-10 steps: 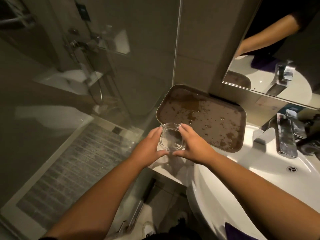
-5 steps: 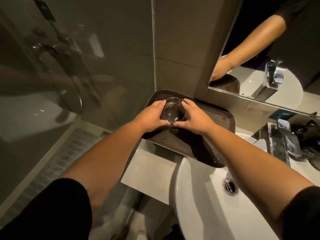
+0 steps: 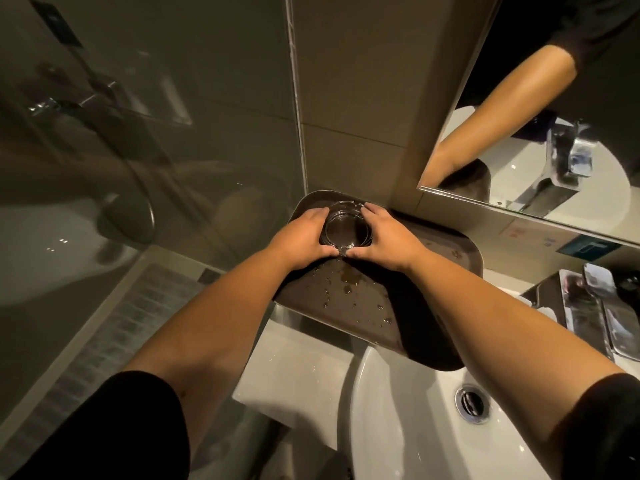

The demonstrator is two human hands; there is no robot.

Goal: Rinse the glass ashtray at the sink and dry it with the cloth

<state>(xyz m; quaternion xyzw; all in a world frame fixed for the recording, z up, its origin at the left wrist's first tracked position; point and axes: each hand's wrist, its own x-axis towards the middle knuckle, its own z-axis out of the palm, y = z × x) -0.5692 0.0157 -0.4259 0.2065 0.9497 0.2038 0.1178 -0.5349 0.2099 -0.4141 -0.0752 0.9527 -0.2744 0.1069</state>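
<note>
A clear round glass ashtray (image 3: 347, 233) sits at the far left corner of a dark brown tray (image 3: 450, 258), low over or on its surface. My left hand (image 3: 300, 239) curls round its left side and my right hand (image 3: 387, 237) round its right side, thumbs meeting at the near rim. Water drops dot the tray in front of my hands. No cloth is in sight.
The white sink basin (image 3: 398, 410) with its drain (image 3: 472, 403) lies at the lower right; the tray overlaps its rim. A chrome tap (image 3: 588, 317) stands at the right edge. A mirror (image 3: 554, 116) hangs above, a glass shower screen (image 3: 138, 150) stands to the left.
Both hands have carried the ashtray away from me, from above the tray's near edge to its far left corner, and lowered it there.
</note>
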